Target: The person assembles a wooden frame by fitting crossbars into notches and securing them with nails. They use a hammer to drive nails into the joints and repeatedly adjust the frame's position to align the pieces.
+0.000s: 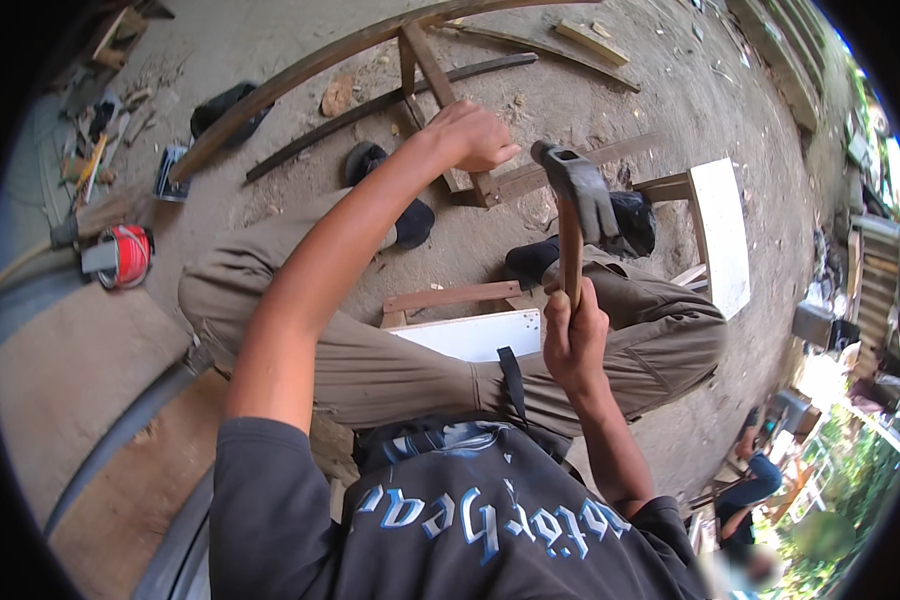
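Note:
My right hand point(574, 340) grips the wooden handle of a claw hammer point(573, 190), holding it raised with its dark metal head above my right knee. My left hand point(472, 135) is stretched forward with the fingers curled, pressing on a joint of a wooden frame point(448, 95) that lies on the dirt ground. I sit on a low wooden stool with a white top point(475, 333) between my legs. My black shoes rest on the ground beside the frame.
A long curved wooden beam point(300, 70) and dark slats lie across the ground ahead. A red power tool point(122, 255) and scattered tools sit at the left. A white panel point(722, 235) on a wooden frame stands at the right. Another person crouches at the lower right point(748, 490).

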Action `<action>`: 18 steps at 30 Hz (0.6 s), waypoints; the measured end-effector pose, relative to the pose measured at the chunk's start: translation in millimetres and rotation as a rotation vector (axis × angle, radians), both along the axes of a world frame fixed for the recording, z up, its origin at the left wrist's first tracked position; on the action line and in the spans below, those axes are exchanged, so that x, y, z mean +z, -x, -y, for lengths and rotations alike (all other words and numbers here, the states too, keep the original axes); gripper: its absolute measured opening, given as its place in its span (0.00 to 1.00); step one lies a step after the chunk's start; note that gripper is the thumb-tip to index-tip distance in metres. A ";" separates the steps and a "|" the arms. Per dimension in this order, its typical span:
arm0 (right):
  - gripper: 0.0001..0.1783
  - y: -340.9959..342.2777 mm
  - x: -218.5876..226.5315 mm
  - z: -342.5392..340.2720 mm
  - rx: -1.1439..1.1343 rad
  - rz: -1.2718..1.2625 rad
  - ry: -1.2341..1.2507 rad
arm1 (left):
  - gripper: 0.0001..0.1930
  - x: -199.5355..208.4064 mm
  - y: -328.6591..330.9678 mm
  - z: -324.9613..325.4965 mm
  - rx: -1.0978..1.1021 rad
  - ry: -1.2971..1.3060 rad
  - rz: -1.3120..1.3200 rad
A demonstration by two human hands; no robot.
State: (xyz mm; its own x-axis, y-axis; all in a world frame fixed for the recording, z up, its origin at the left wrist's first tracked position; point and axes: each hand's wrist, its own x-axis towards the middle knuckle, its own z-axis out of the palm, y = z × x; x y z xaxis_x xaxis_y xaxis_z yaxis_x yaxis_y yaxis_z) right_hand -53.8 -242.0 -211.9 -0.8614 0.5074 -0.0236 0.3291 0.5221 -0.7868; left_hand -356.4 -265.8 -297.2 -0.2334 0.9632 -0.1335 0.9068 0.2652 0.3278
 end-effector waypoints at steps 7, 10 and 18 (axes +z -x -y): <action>0.14 -36.7 -39.0 -30.3 0.258 0.085 -0.103 | 0.24 7.3 9.0 -11.9 -0.084 0.112 -0.061; 0.18 -32.5 -39.2 -34.5 0.396 0.193 -0.147 | 0.28 12.6 11.1 -12.9 -0.095 0.183 -0.119; 0.19 -13.9 -43.6 -53.2 0.555 0.063 -0.231 | 0.23 24.3 5.4 -16.2 -0.077 0.337 -0.147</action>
State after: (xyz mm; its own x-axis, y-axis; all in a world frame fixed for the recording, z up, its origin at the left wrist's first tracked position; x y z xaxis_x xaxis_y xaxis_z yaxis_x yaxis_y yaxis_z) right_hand -39.9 -188.8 -255.4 -0.9995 -0.0192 -0.0259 0.0010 0.7843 -0.6204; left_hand -361.8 -249.7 -272.9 -0.2027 0.8861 -0.4168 0.9590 0.2658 0.0985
